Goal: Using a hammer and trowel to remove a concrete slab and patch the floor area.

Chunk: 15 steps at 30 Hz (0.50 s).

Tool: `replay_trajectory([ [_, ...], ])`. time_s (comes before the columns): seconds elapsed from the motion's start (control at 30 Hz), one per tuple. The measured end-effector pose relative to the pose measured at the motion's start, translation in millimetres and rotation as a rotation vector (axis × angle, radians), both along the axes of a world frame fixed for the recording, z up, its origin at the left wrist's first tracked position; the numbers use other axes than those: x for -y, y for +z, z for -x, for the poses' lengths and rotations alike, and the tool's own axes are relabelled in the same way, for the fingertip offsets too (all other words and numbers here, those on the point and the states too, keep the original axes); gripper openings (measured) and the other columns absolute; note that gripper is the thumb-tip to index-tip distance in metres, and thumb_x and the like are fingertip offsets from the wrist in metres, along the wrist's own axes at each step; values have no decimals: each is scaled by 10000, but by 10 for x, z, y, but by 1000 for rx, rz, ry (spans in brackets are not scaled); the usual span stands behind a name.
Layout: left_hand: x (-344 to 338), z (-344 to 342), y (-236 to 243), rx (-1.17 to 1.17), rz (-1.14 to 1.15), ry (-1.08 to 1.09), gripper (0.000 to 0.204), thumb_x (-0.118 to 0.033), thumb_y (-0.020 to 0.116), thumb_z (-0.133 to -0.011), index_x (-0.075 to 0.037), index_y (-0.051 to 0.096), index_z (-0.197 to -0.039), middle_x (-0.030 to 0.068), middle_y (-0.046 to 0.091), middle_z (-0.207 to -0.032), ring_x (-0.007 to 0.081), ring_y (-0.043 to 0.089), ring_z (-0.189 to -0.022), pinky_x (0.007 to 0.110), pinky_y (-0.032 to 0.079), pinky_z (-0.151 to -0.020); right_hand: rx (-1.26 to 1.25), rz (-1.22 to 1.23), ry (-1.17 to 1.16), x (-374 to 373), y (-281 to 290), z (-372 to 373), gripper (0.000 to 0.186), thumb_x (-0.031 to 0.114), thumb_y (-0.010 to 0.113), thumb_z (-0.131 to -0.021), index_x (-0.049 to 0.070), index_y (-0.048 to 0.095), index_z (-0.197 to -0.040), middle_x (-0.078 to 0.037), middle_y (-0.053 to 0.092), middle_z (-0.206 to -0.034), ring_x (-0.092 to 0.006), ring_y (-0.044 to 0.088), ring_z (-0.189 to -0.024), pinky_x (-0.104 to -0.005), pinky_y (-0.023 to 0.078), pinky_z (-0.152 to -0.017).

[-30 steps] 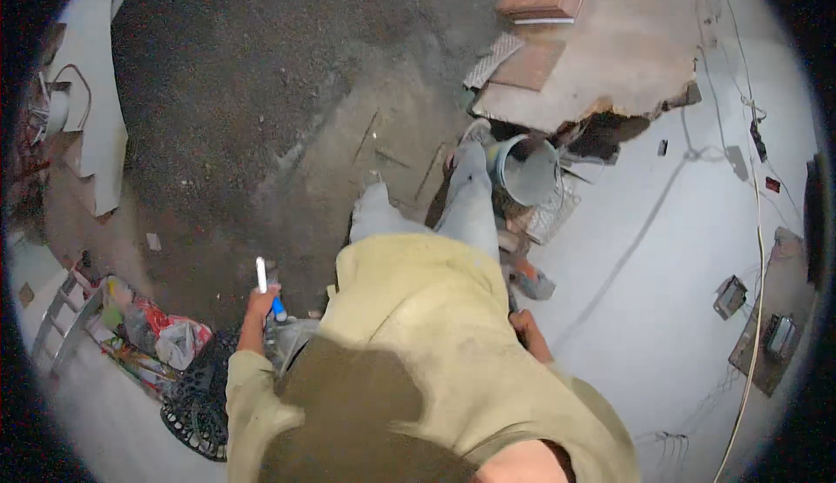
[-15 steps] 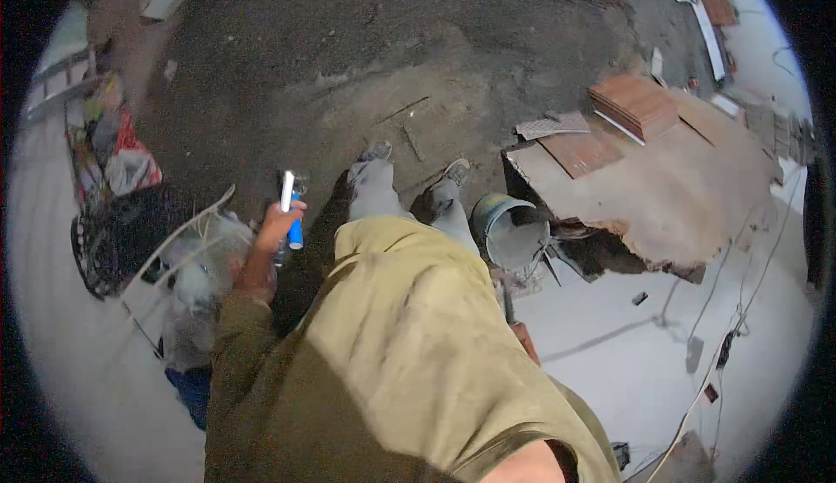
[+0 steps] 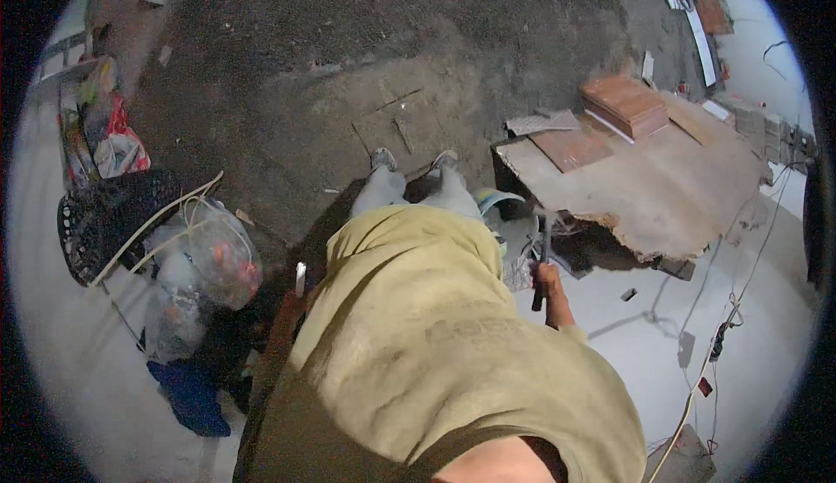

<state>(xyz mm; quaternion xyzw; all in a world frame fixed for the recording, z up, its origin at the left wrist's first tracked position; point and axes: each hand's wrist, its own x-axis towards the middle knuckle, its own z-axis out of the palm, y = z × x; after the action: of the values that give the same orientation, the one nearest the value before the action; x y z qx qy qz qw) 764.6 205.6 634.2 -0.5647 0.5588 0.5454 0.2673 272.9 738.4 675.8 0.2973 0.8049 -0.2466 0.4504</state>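
My right hand (image 3: 550, 284) is closed round the grip of a dark, long-handled tool (image 3: 545, 248). The tool points away from me, and its far end blends into the clutter beside the bucket (image 3: 498, 197), so its kind is unclear. The bucket stands just right of my legs, partly covered by my shirt. Low on my left, my left hand (image 3: 293, 307) is in shadow and half hidden by the shirt. The white end of a white-and-blue stick-shaped thing (image 3: 300, 279) shows above it; its blue part is out of sight.
A broken board (image 3: 670, 195) on the right bears a stack of brown tiles (image 3: 623, 104). Clear plastic bags (image 3: 218, 256) and a black perforated basket (image 3: 109, 222) lie on the left. Cables (image 3: 697, 387) cross the white floor at right. Dark rough ground (image 3: 392, 21) stretches ahead.
My left hand has drawn back toward my body with the white-and-blue thing, leaving mostly its white end visible. My right hand has come out from beside my shirt, showing the dark-handled tool.
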Motion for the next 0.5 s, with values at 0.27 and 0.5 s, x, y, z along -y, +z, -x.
replay_trajectory([
  [0.27,945,-146,11,-267,39,137,188,-89,664,-734,-32,687,-912,38,625,-736,135,593,-691,273,466,-623,-45,-91,626,373,91,-609,357,367,587,-754,26,563,-650,-103,578,-618,-226,536,-533,-383,409,-479],
  [0.5,1105,150,213,-159,172,476,170,-117,609,-812,-25,656,-947,4,575,-721,111,532,-641,263,419,-569,-94,40,687,-242,-360,-86,306,275,639,-729,-22,653,-799,-124,644,-738,-269,603,-655,-415,455,-578],
])
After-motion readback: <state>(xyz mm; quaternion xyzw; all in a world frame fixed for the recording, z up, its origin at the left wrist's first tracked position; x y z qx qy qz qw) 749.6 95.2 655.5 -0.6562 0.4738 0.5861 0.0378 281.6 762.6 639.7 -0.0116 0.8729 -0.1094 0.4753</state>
